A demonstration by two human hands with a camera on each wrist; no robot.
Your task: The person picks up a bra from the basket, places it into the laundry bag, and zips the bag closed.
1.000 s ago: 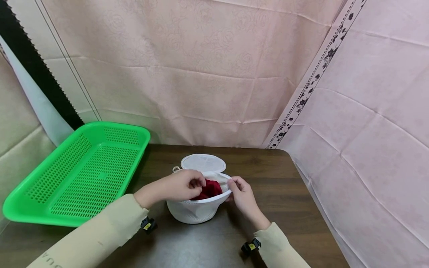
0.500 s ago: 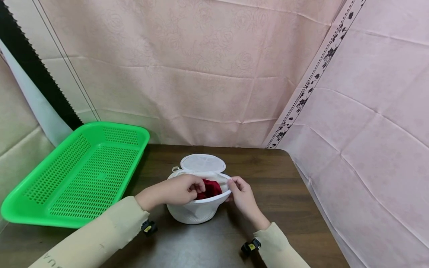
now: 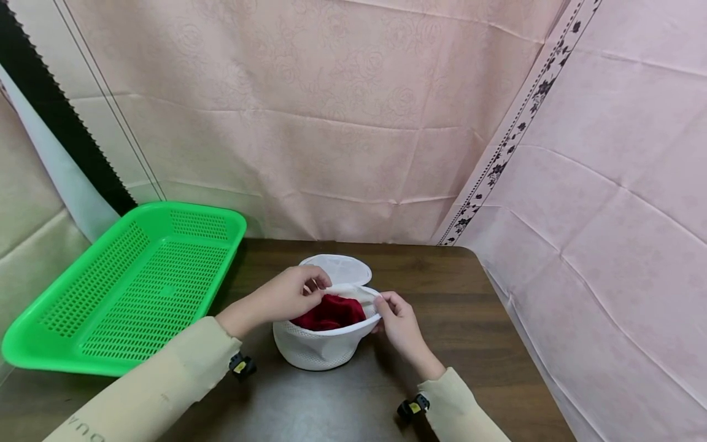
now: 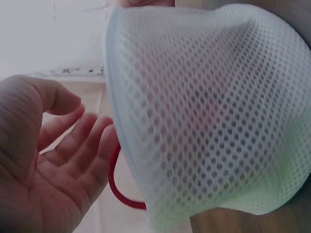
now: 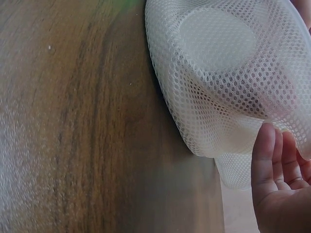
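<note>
A white mesh laundry bag (image 3: 320, 350) stands upright on the table with its round lid (image 3: 338, 270) folded back behind the opening. Dark red cloth (image 3: 331, 312) lies bunched inside it. My right hand (image 3: 401, 325) pinches the bag's rim at the right, thumb over the edge; in the right wrist view its fingers (image 5: 265, 155) lie along the outside of the mesh. My left hand (image 3: 289, 293) is raised over the opening's left side, fingers loosely bent and holding nothing. In the left wrist view a thin red loop (image 4: 116, 182) sticks out past the rim, close to those fingertips.
A green plastic basket (image 3: 166, 288) with perforated sides stands to the left, near the left forearm. The brown wooden table (image 3: 442, 276) ends at the back against a pink cloth (image 3: 331, 153), with another cloth hanging along the right side.
My left hand has dipped to the red cloth, then lifted up and away from it, so more of the cloth shows. The right hand has stayed at the rim.
</note>
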